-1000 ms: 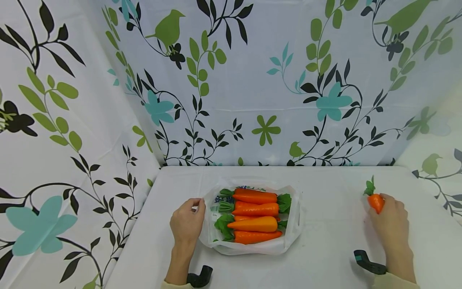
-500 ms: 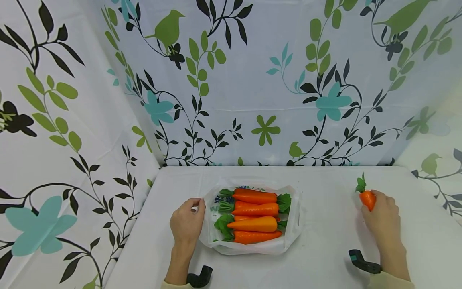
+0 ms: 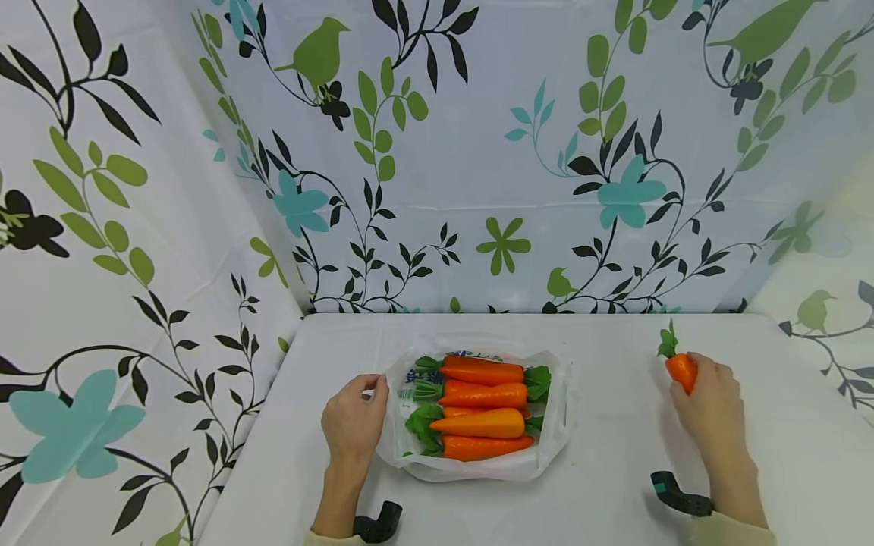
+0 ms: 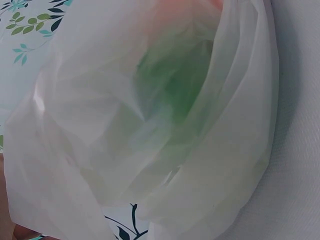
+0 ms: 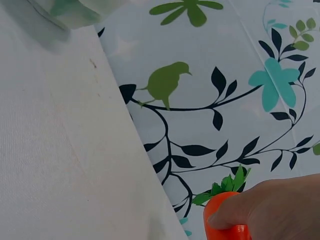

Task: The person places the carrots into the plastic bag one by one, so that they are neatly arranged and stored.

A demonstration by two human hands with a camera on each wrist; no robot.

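A white plastic bag lies mid-table with its mouth spread wide. Inside it several orange carrots with green tops lie in a row. At the bag's left edge my left hand pinches the rim between thumb and fingers; in the left wrist view the thin film of the bag fills most of the picture, with green showing through. Off to the right of the bag, my right hand grips a carrot, its green top pointing up and away. The lower part of this carrot is hidden by the hand.
The white table ends at a straight far edge. Behind it hangs a curtain patterned with leaves and birds, which also runs along the left and right sides. A black wrist camera sits on the right wrist.
My right hand has moved left with the carrot, closer to the bag. The left hand, the bag and the carrots inside it have stayed in place.
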